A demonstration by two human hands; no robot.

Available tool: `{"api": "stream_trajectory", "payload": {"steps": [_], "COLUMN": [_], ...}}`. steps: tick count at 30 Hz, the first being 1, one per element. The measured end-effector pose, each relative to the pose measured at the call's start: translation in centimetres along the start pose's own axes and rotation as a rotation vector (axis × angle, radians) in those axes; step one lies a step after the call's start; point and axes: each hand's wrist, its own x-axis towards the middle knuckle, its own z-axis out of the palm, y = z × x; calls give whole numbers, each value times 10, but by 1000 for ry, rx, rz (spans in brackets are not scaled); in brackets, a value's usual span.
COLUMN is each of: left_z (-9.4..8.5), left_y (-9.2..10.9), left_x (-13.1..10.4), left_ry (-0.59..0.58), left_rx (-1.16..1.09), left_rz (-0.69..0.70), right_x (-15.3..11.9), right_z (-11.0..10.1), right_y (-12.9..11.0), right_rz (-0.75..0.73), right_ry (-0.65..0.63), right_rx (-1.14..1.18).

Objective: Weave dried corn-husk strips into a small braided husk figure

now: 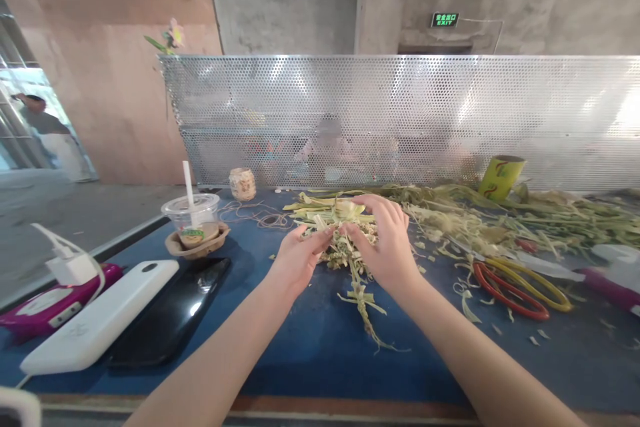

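My left hand [296, 259] and my right hand [387, 243] are both closed on a woven bundle of pale green leaf strips [340, 227] held just above the blue table [310, 333]. A braided tail of the strips [365, 310] hangs down from the bundle toward me and trails on the table. The left fingers pinch the bundle's left side. The right hand wraps over its top and right side, hiding part of it.
A plastic cup with a straw [193, 217] stands left, beside a black phone [173, 310], a white power bank [100, 323] and a magenta device [55, 300]. Red and yellow scissors [520, 283] lie right, before a heap of leaves [525, 217]. A perforated metal screen [400, 117] stands behind, with a person beyond.
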Motion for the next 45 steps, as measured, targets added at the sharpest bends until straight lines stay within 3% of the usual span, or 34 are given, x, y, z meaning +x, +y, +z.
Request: {"api": "stream_trajectory", "payload": {"steps": [3, 6, 10, 15, 22, 27, 30, 36, 45], "left_z": [0, -2, -4, -8, -13, -12, -12, -8, -10], "left_y": [-3, -7, -9, -5, -4, -5, -4, -1, 1], "left_x": [2, 4, 5, 7, 11, 10, 8, 5, 7], "left_ry": [34, 26, 19, 43, 78, 72, 48, 75, 78], "left_rx": [84, 172, 280, 582, 682, 724, 741, 774, 691], "left_rz": [74, 156, 238, 406, 481, 516, 526, 467, 446], "right_x": [5, 8, 9, 10, 7, 7, 7, 6, 3], "right_z": [1, 0, -2, -6, -1, -3, -5, 0, 8], "right_y": [7, 9, 9, 15, 6, 4, 5, 1, -1], "right_rz": [385, 499, 483, 267, 380, 488, 460, 286, 161], "right_ry": [-261, -437, -385, -231, -543, -648, -622, -422, -325], "right_rx": [265, 501, 410, 118, 121, 193, 220, 101, 137]}}
